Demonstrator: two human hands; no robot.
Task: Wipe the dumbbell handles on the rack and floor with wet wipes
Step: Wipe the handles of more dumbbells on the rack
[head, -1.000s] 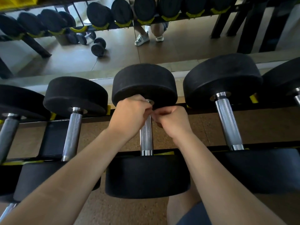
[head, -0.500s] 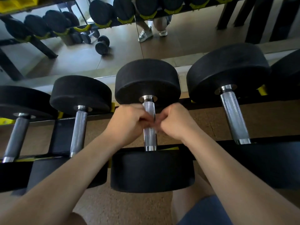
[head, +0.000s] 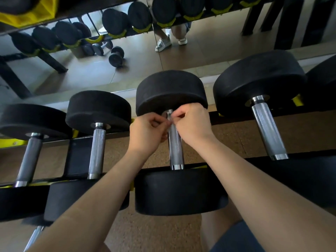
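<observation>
Head view: two hands meet at the far end of a dumbbell handle on the rack.
The left hand point(head: 147, 131) and right hand point(head: 192, 124) are curled, fingertips pinched together over the chrome handle point(head: 175, 148) of the middle dumbbell point(head: 171, 91), at 12 o'clock of centre; whether they grip a wipe cannot be told. Neighbouring handles point(head: 97, 151) lie at 9 and 3 o'clock.

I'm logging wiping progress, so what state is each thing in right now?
left hand: curled beside the handle's far end.
right hand: curled there too; wipe not discernible.
middle dumbbell handle: racked, lower part bare.
right dumbbell handle: racked, untouched.
floor dumbbell: lying in the mirror reflection.
</observation>
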